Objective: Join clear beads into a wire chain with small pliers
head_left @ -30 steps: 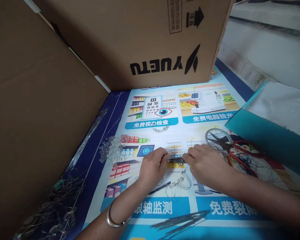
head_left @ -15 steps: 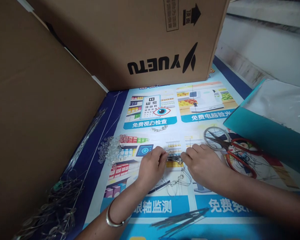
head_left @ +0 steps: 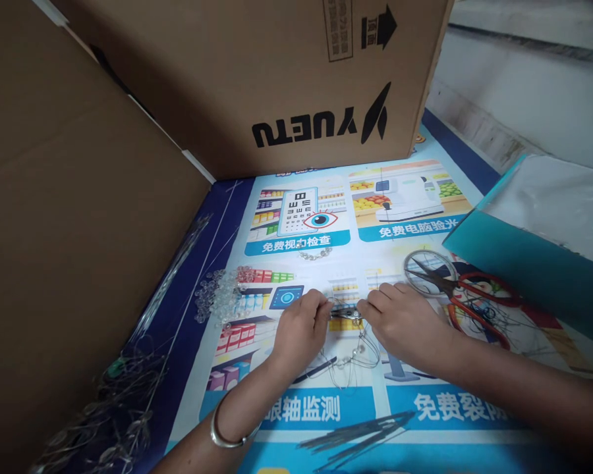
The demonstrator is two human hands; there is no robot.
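My left hand (head_left: pixel 302 328) is closed in a pinch, a silver bangle (head_left: pixel 217 424) round its wrist. My right hand (head_left: pixel 400 322) is closed too, its fingertips a short gap from the left ones. A narrow, shiny strip of thin wire (head_left: pixel 344 312) spans that gap; its ends are hidden in the fingers. From there, fine wire loops (head_left: pixel 373 355) with several clear beads (head_left: pixel 343 362) hang down and rest on the printed sheet. Left of my left hand lies a heap of clear beads (head_left: pixel 222 296), a few looking reddish over the print.
Red-handled scissors (head_left: pixel 454 286) lie across a round clear dish (head_left: pixel 427 263) beside wire scraps (head_left: pixel 494 316). A teal box (head_left: pixel 528 263) stands right; a cardboard box (head_left: pixel 301 79) walls the back and left. A beaded strand (head_left: pixel 316 255), grey wire lengths (head_left: pixel 360 431) and tangled strands (head_left: pixel 113 408) lie around.
Almost nothing differs. Both hands keep their grip at the same spot, and the hanging wire loops have shifted very slightly.
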